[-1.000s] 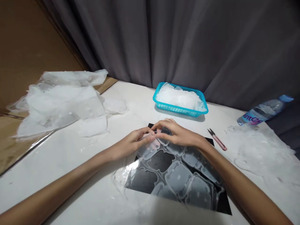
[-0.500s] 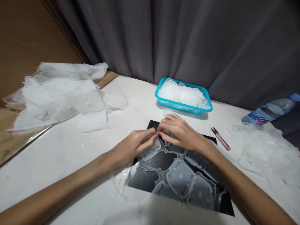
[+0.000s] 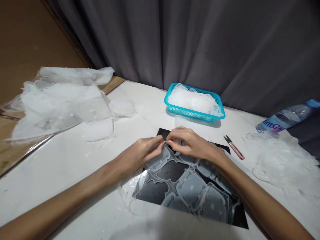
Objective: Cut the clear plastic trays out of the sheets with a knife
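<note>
A clear plastic sheet [image 3: 192, 186] stamped with rounded pad shapes lies over a black mat [image 3: 150, 194] on the white table [image 3: 75, 173]. My left hand [image 3: 140, 153] and my right hand [image 3: 190, 142] meet at the sheet's far edge. Both pinch the plastic there with fingers closed, fingertips almost touching. Some cells of the sheet are open holes showing the mat.
A turquoise basket [image 3: 193, 115] heaped with clear plastic pieces stands behind the mat. Pink thread snips [image 3: 233, 146] lie to the right, beside a pile of plastic film [image 3: 282, 160] and a lying water bottle [image 3: 285, 119]. More film [image 3: 60, 100] is heaped at the left.
The hands stayed at the sheet's far edge, with their fingertips drawing closer together in a tighter pinch. The view shifted slightly.
</note>
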{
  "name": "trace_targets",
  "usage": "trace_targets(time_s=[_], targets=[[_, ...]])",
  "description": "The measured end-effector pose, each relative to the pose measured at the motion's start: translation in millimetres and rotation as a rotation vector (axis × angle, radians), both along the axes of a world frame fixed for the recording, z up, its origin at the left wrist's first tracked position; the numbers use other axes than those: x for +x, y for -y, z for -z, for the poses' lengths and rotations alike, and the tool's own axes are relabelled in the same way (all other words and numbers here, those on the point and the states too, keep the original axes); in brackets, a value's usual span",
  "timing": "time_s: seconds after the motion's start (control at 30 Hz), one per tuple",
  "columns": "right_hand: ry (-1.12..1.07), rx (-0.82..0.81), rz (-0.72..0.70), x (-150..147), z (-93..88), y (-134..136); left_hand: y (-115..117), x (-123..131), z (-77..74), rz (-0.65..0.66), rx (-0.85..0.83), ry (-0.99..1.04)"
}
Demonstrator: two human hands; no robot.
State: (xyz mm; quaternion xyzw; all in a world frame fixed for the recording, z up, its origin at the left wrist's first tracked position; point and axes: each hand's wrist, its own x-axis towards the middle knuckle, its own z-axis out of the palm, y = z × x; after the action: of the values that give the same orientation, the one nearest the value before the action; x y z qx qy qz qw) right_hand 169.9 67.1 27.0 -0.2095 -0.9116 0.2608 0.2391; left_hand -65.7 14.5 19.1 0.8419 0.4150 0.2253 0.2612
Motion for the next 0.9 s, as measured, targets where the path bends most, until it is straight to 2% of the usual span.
trace_targets(time_s=[0.1,0.4,0.53,0.6,0.63,0.7,0.8,0.9], targets=[[0.084,0.122,-0.020,0.0,-1.0,2.4,0.4,-0.1,2.2,0.053,0.017,0.010],[0.279,0.495,0.057,-11.1,13.9,7.9,-14.5,-0.6,10.3,0.309,0.588,-0.210],[0.364,0.644,0.101,-13.9,22.4,0.3,-5.6,10.2,6.4,0.434,0.703,-0.199],[0.353,0.650,0.149,-13.6,23.2,-4.0,-0.2,15.4,3.8,0.486,0.661,-0.162],[0.323,0.627,0.179,-13.2,22.2,-5.5,0.5,16.2,2.7,0.451,0.592,-0.147],[0.244,0.534,0.214,-12.4,17.9,-7.1,-2.8,12.9,1.0,0.288,0.374,-0.121],[0.152,0.342,0.179,-9.5,7.5,-8.1,-13.3,1.8,-1.3,0.029,0.041,-0.082],[0.133,0.173,0.110,-2.9,-4.9,-8.5,-17.5,-2.8,-4.0,-0.050,-0.108,-0.061]])
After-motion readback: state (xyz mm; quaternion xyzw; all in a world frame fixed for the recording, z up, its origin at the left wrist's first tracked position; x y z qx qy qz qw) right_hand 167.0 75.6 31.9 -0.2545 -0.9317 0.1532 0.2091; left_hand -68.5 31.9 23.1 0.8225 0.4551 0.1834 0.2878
